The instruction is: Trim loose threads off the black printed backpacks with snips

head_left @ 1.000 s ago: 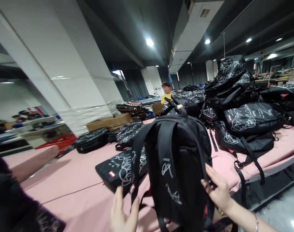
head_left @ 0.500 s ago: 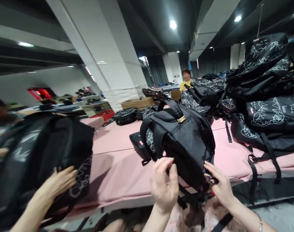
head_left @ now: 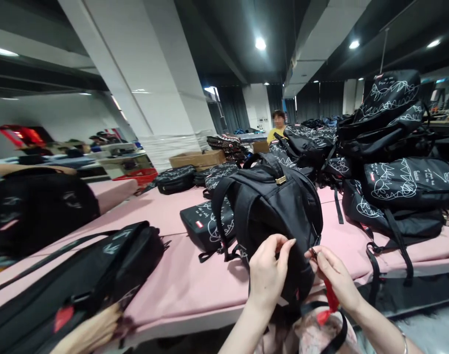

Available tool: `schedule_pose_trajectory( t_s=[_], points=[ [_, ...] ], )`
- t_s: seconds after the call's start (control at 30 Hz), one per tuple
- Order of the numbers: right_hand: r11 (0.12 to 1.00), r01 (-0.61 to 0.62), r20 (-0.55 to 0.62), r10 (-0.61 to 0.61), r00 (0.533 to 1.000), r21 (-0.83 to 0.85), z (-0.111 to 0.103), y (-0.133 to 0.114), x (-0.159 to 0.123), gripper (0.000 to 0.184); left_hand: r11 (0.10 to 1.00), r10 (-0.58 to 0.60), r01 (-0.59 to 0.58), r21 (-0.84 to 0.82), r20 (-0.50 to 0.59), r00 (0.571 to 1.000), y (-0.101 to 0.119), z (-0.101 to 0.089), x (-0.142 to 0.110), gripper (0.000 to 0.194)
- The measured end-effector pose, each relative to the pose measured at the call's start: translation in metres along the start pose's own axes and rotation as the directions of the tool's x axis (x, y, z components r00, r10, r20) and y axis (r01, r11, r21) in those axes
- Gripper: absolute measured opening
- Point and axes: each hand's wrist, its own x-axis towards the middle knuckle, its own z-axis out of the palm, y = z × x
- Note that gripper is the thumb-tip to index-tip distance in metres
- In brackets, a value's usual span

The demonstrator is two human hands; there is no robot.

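Observation:
A black backpack (head_left: 279, 211) with a gold-coloured metal tag stands upright before me on the pink-covered table (head_left: 202, 275), its straps toward the left. My left hand (head_left: 270, 268) is in front of it, thumb and fingertips drawn together; whatever they pinch, if anything, cannot be made out. At the pack's lower right side, my right hand (head_left: 333, 270) grips a small dark clip (head_left: 313, 252) between thumb and fingers. A red ribbon (head_left: 331, 297) hangs under that hand, over my patterned clothing.
Another black backpack (head_left: 209, 221) lies behind mine. To the right, scribble-patterned backpacks (head_left: 397, 182) are piled up. On the left, a co-worker's hand (head_left: 91, 329) is at a black backpack (head_left: 109, 265) lying flat. A cardboard box (head_left: 198, 158) sits near the pillar (head_left: 150, 73).
My left hand has moved right, closer to my right hand, and its fingers have come together. The red ribbon now shows beneath my right hand. The co-worker's backpack at left now lies flat.

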Motion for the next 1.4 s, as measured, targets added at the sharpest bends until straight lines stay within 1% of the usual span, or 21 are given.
schedule_pose_trajectory(
  t_s=[0.07, 0.1, 0.17, 0.23, 0.33, 0.43, 0.53, 0.7, 0.87, 1.03, 1.17, 1.27, 1.3, 1.33, 1.37, 1.4],
  points=[
    [0.997, -0.031, 0.005, 0.031, 1.0, 0.071, 0.002, -0.002, 0.0, 0.034, 1.0, 0.013, -0.013, -0.022, -0.001, 1.0, 0.0, 0.0, 0.001, 0.016],
    [0.993, -0.055, 0.027, 0.052, 0.998, 0.105, 0.004, -0.003, 0.0, 0.034, 0.999, 0.004, -0.004, -0.046, 0.003, 1.0, -0.002, 0.0, 0.001, 0.016],
    [0.978, -0.111, 0.108, 0.093, 0.99, 0.176, 0.008, -0.008, 0.002, 0.035, 0.992, -0.04, 0.042, -0.117, 0.02, 0.999, -0.007, 0.0, -0.001, 0.015],
    [0.961, -0.151, 0.181, 0.11, 0.977, 0.231, 0.012, -0.013, 0.005, 0.037, 0.975, -0.095, 0.102, -0.198, 0.045, 0.994, -0.012, 0.0, -0.003, 0.014],
    [0.935, -0.209, 0.239, 0.141, 0.961, 0.288, 0.016, -0.02, 0.01, 0.041, 0.948, -0.144, 0.152, -0.281, 0.05, 0.988, -0.016, 0.001, -0.005, 0.013],
    [0.907, -0.271, 0.242, 0.198, 0.95, 0.323, 0.019, -0.023, 0.013, 0.043, 0.933, -0.153, 0.159, -0.322, 0.045, 0.987, -0.014, 0.001, -0.006, 0.013],
    [0.896, -0.297, 0.232, 0.228, 0.946, 0.33, 0.021, -0.025, 0.016, 0.044, 0.925, -0.154, 0.162, -0.342, 0.052, 0.987, -0.012, 0.0, -0.006, 0.014],
    [0.893, -0.302, 0.229, 0.234, 0.945, 0.334, 0.02, -0.028, 0.019, 0.045, 0.914, -0.144, 0.156, -0.375, 0.058, 0.988, -0.016, 0.002, -0.007, 0.011],
    [0.891, -0.322, 0.222, 0.26, 0.94, 0.321, 0.019, -0.028, 0.017, 0.046, 0.904, -0.161, 0.169, -0.394, 0.053, 0.985, -0.017, 0.002, -0.008, 0.011],
    [0.887, -0.311, 0.216, 0.248, 0.944, 0.34, 0.021, -0.028, 0.02, 0.046, 0.908, -0.13, 0.145, -0.394, 0.066, 0.989, -0.016, 0.001, -0.007, 0.009],
    [0.88, -0.314, 0.232, 0.243, 0.942, 0.356, 0.023, -0.027, 0.025, 0.046, 0.913, -0.116, 0.138, -0.384, 0.08, 0.99, -0.02, 0.003, -0.008, 0.01],
    [0.878, -0.295, 0.236, 0.217, 0.947, 0.377, 0.022, -0.025, 0.025, 0.044, 0.913, -0.103, 0.145, -0.383, 0.127, 0.987, -0.019, -0.007, -0.009, 0.009],
    [0.882, -0.268, 0.229, 0.19, 0.955, 0.387, 0.021, -0.025, 0.025, 0.043, 0.916, -0.072, 0.128, -0.381, 0.159, 0.985, -0.016, -0.013, -0.007, 0.012],
    [0.89, -0.231, 0.216, 0.155, 0.964, 0.393, 0.02, -0.026, 0.025, 0.042, 0.925, -0.014, 0.083, -0.37, 0.186, 0.983, -0.012, -0.021, -0.004, 0.016],
    [0.902, -0.183, 0.193, 0.114, 0.975, 0.392, 0.019, -0.028, 0.026, 0.042, 0.939, 0.07, 0.001, -0.344, 0.196, 0.978, -0.008, -0.029, 0.001, 0.019],
    [0.916, -0.126, 0.159, 0.069, 0.985, 0.381, 0.019, -0.031, 0.028, 0.042, 0.949, 0.17, -0.113, -0.294, 0.176, 0.97, -0.002, -0.038, 0.009, 0.02]
  ],
)
